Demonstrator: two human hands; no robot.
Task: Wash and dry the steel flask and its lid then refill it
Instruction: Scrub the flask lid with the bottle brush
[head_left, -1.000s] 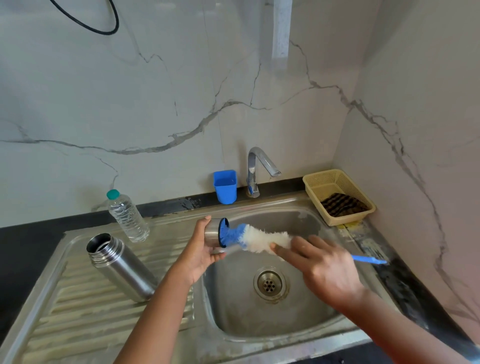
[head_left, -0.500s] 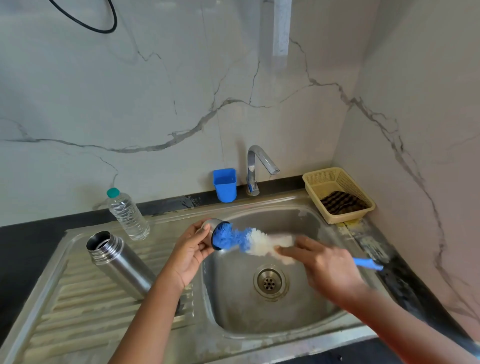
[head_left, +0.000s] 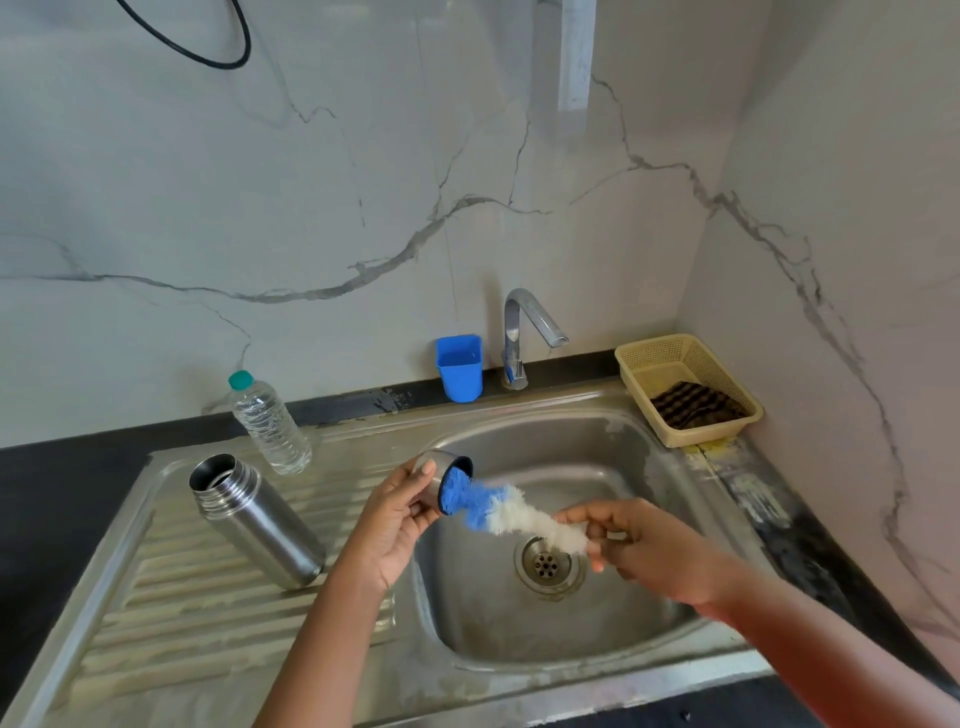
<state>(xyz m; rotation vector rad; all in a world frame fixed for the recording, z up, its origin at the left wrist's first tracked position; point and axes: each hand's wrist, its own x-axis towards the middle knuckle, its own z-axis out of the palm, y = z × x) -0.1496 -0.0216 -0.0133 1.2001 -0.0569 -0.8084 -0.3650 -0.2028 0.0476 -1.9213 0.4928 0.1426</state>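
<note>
The open steel flask (head_left: 260, 519) stands on the ribbed draining board, left of the basin. My left hand (head_left: 392, 519) grips the steel lid (head_left: 441, 467) over the basin's left edge, its mouth turned to the right. A bottle brush (head_left: 498, 512) with blue and white bristles has its blue tip inside the lid. My right hand (head_left: 644, 545) grips the brush at the white end of the bristles; its handle is hidden behind the hand.
The steel sink (head_left: 649, 467) has a drain (head_left: 545, 564) below the brush. Behind it stand a tap (head_left: 519, 338) and a blue cup (head_left: 460, 366). A plastic water bottle (head_left: 267, 423) stands behind the flask. A yellow basket (head_left: 691, 358) with a dark cloth (head_left: 696, 405) sits at back right.
The brush has tilted so its tip points up-left into the lid. My right hand has turned and dropped a little, and the blue handle no longer shows. The lid's mouth now faces right and down.
</note>
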